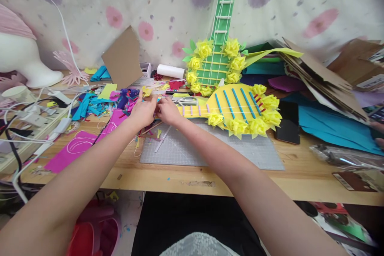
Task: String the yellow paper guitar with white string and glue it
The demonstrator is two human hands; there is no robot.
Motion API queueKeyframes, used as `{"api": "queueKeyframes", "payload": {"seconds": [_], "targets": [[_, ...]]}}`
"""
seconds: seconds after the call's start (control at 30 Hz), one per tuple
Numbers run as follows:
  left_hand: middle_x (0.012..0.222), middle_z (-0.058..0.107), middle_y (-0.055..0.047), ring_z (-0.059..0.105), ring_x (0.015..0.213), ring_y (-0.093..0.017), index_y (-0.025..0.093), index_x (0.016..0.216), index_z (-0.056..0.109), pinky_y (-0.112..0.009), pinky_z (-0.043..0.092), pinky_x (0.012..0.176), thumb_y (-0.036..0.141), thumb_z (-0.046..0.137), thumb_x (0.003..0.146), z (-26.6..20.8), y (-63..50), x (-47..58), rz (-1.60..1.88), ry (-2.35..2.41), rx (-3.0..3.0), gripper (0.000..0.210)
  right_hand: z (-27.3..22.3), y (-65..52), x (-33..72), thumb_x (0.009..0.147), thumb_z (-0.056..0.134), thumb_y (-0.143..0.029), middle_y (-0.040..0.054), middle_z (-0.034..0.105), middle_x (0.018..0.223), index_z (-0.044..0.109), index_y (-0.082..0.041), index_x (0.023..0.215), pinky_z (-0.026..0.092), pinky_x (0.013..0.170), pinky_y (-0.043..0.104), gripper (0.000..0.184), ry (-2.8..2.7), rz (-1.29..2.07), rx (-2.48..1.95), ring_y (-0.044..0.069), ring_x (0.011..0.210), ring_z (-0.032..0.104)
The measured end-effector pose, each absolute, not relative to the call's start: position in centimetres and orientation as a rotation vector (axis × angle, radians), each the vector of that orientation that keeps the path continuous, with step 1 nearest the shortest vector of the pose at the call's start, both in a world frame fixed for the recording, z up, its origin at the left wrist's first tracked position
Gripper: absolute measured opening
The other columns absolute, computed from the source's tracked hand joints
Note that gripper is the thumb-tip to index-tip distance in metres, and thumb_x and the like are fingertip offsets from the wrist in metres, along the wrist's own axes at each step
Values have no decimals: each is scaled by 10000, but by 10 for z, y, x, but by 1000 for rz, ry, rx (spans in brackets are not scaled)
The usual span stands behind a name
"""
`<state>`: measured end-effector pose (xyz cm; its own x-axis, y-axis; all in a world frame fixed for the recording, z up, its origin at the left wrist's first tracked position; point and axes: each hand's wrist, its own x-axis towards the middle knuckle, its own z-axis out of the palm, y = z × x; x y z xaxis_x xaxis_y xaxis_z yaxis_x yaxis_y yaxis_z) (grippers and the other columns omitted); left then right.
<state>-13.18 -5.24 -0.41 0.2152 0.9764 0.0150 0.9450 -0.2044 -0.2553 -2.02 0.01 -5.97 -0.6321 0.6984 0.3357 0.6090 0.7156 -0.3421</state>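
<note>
A yellow craft guitar (229, 106) lies flat with its neck toward the left. Blue strips cross its body, lilac strips cross its neck, and yellow paper flowers edge it. Thin white strings run along it. My right hand (168, 111) is closed over the neck's left end. Beside it, my left hand (143, 111) has bent fingers close to the right fingertips; what they pinch is hidden. Scissors (187, 101) lie just behind the neck. Under the guitar is a grey cutting mat (210, 152), with a thin white strip (163, 139) near my right hand.
A green flowered craft guitar (214, 60) leans upright against the curtain. Blue and pink scraps (93, 106), magenta sheet (72, 150) and cables with a power strip (39, 128) crowd the left. A phone (288, 122), blue sheets (333, 126) and stacked cardboard (324, 76) lie right.
</note>
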Motion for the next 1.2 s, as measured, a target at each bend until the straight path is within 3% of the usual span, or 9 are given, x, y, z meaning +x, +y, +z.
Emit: {"api": "queueKeyframes", "payload": {"seconds": [0.2,0.43,0.67,0.87,1.07,1.2], "targets": [[1033,677,-132,606,1035,-276,91,1348,276,-493,50,1119,145,491,676,10,-60,-136,53,-1775,-2303,708,-44,-4,-5,754,563,-198,80,584,1015,681,-163,897,321,977,350,188,-2351,433,-963,212,1062,436],[1055,664,-70,575,1080,-259,139,1336,292,-484,123,1131,167,553,661,18,-64,-145,-310,-1851,-2305,724,-28,-6,45,759,560,-224,64,625,994,629,-173,937,357,940,358,198,-2066,477,-1032,203,1029,495],[1118,616,-100,512,1150,-270,159,1305,289,-472,285,1074,201,578,700,19,-69,-122,-722,-1886,-2120,672,-12,-6,50,749,489,-217,46,634,941,560,-166,967,455,773,309,235,-1846,751,-1015,150,808,576],[1134,587,-99,509,1133,-258,180,1342,204,-451,346,1028,214,571,726,29,-62,-106,-866,-1877,-2004,718,-14,-37,44,726,452,-157,80,574,956,523,-171,939,423,843,337,225,-1781,388,-991,186,921,517],[1126,584,-89,517,1105,-254,218,1361,167,-442,391,975,249,608,718,29,-60,-100,-948,-1879,-2014,780,-34,-54,38,794,469,-264,51,558,893,451,-177,1030,449,649,271,253,-1719,574,-958,132,707,521],[1113,593,-92,514,1107,-250,205,1359,192,-437,391,976,229,598,718,21,-57,-91,-964,-1872,-2086,759,-21,-44,47,834,458,-263,93,579,975,533,-175,968,427,824,326,177,-1687,356,-1056,182,917,530]]}}
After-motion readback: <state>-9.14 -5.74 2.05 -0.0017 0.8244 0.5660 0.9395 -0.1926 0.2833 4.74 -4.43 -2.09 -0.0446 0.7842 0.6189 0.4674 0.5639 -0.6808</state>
